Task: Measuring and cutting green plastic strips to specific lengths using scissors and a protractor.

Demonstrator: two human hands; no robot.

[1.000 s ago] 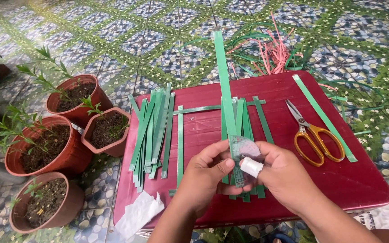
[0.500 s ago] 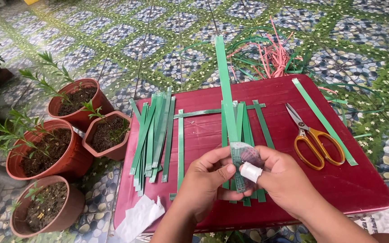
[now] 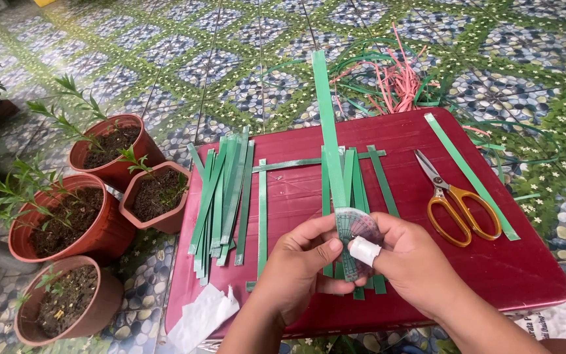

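- Head view, looking down: a person's two bare hands meet over the near edge of a low dark red table point(image 3: 506, 275) that stands on a patterned pebble floor.
- The left hand point(image 3: 299, 265) and the right hand point(image 3: 414, 265) both pinch a small clear plastic protractor point(image 3: 355, 229), held flat against a long green strip point(image 3: 329, 131).
- The protractor lies between the two hands, touching the fingertips of both; neither hand is clearly nearer.
- The right thumb point(image 3: 363, 251) has a white wrapping over its tip and presses the protractor's lower edge. Both hands are closed in a light pinch, fingers curled.
- The strip's long axis runs away from the person, up past the table's far edge, tilted slightly left.
- The protractor is see-through, half-round, with fine printed marks; the green shows through it.
- Nearby: partly woven green strips point(image 3: 361, 177) under the hands, a loose bundle of green strips point(image 3: 221, 196) to the left, orange-handled scissors point(image 3: 456, 203) to the right.
- Left of the table stand four potted plants point(image 3: 67, 216).
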